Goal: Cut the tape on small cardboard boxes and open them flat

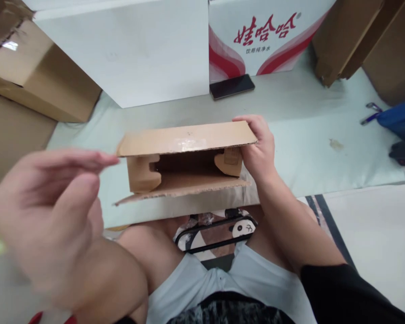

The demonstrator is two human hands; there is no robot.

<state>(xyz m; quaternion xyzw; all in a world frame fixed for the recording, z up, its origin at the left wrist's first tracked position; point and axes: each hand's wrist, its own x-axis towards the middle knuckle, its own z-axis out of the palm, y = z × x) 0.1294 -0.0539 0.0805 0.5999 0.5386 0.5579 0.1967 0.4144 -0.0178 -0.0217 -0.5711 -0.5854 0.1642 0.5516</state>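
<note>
A small brown cardboard box is held over the table edge, its mouth toward me. Its top and bottom flaps stand apart and two notched side tabs fold inward; the inside is dark, and I make out nothing in it. My right hand grips the box's right end, the fingers behind it partly hidden. On the other side, my left hand is slightly blurred. Its fingers stretch toward the top flap's left corner, thumb apart; whether the fingertips touch the cardboard I cannot tell.
Behind stand a large white box and a white box with red lettering. A black phone lies before them on the pale green tabletop. Brown cartons flank the left; a blue pouch lies right.
</note>
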